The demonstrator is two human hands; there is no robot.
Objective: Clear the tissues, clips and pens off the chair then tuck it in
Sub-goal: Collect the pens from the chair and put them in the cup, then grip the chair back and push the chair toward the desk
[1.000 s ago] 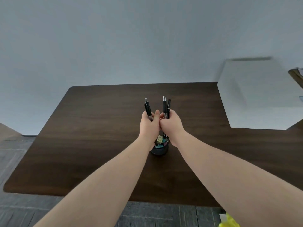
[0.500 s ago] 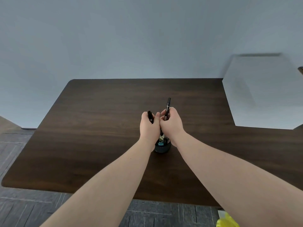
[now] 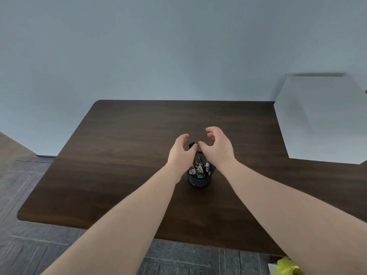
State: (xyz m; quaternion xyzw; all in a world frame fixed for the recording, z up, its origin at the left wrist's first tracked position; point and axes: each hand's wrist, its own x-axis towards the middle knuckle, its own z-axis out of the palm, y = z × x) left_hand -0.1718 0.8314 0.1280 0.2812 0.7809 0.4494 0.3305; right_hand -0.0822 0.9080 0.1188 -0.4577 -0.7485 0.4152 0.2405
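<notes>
A dark wooden desk point(image 3: 139, 165) is seen before a plain grey wall. The pens point(image 3: 199, 158) and clips point(image 3: 199, 167) are already held in the black cup point(image 3: 199, 180). Above it the left hand point(image 3: 181, 154) and right hand point(image 3: 218, 148) are spread open, nothing being gripped. No tissues and no chair are shown, so the tucking in is judged to be left.

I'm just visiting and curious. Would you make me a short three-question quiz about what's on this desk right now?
1. True or false: the left hand is gripping a pen.
2. Where are the pens now? A) flat on the desk B) in the dark cup C) on the floor
3. Fill in: the cup stands on the dark wooden ____.

Key: 1 false, both hands are open, the right hand too; 2 B; 3 desk.
</notes>
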